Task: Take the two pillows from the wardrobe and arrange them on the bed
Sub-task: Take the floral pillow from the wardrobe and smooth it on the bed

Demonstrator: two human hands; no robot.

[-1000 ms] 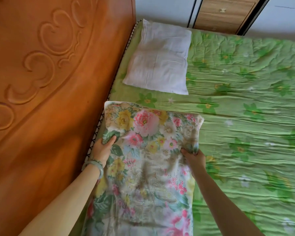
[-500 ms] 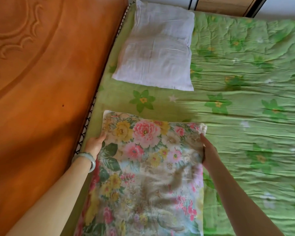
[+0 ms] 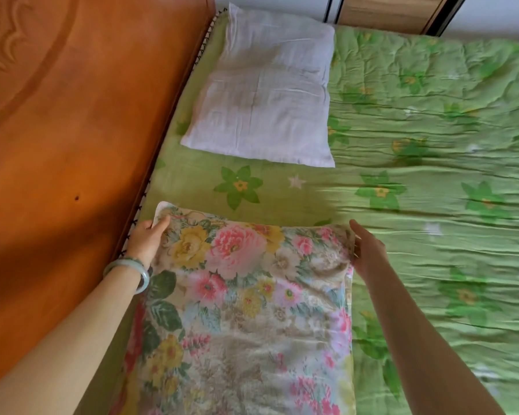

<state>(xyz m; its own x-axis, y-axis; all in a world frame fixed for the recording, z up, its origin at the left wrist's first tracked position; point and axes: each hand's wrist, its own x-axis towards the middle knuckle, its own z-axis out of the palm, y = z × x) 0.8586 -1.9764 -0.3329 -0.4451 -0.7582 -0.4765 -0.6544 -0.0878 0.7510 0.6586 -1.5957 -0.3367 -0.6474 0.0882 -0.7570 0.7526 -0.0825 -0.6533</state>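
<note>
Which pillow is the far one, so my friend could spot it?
Start at the carved wooden headboard on the left and follow the green flowered bedspread along it to the far end. The white pillow lies flat there beside the headboard. Unlike the floral pillow nearer the person, it is plain, wrinkled and untouched.

A carved orange-brown wooden headboard (image 3: 57, 130) fills the left. Past the bed (image 3: 432, 235) – green, flower-printed, brightly daylit on the right – a light wood panel (image 3: 384, 10) stands between dark strips and white panels (image 3: 492, 13).
</note>
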